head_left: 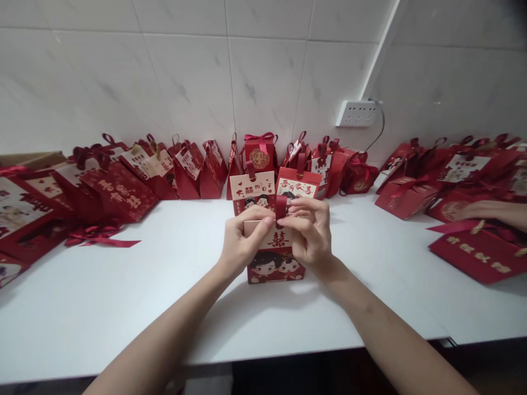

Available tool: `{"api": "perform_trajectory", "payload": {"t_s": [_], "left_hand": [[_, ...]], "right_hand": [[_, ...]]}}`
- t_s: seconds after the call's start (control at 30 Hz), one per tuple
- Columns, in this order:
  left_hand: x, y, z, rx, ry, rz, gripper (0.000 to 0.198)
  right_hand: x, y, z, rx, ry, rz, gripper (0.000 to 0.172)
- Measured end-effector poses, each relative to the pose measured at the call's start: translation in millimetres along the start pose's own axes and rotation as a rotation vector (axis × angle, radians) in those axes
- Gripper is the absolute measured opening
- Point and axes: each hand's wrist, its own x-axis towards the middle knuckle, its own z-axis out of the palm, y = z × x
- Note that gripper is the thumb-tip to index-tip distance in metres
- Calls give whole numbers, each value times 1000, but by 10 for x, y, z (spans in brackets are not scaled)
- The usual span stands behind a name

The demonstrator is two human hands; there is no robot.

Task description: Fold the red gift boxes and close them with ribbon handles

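A red gift box [275,267] with a cream top panel and two cartoon figures stands upright on the table in front of me. My left hand [246,235] pinches the left part of its top edge between thumb and fingers. At the right of that edge, my right hand [308,229] closes its fingertips on a dark red ribbon loop [281,208] rising from the box top. Directly behind stand two more gift boxes, one cream-topped [252,187] and one red-edged [315,180], partly hidden by my hands.
Along the wall runs a row of red gift boxes [190,167]. More lie at the left, with a loose ribbon [119,242]. At right, another person's hand [489,213] is beside a red box [473,249]. A power strip [358,113] hangs on the wall above the white table [164,307].
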Motion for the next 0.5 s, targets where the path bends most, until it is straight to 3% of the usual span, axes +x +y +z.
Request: {"api": "perform_trajectory", "payload": {"t_s": [0.5], "left_hand": [[-20, -14, 42, 127, 116, 21, 14]], "right_hand": [[17, 12, 18, -2, -19, 68, 21]]}}
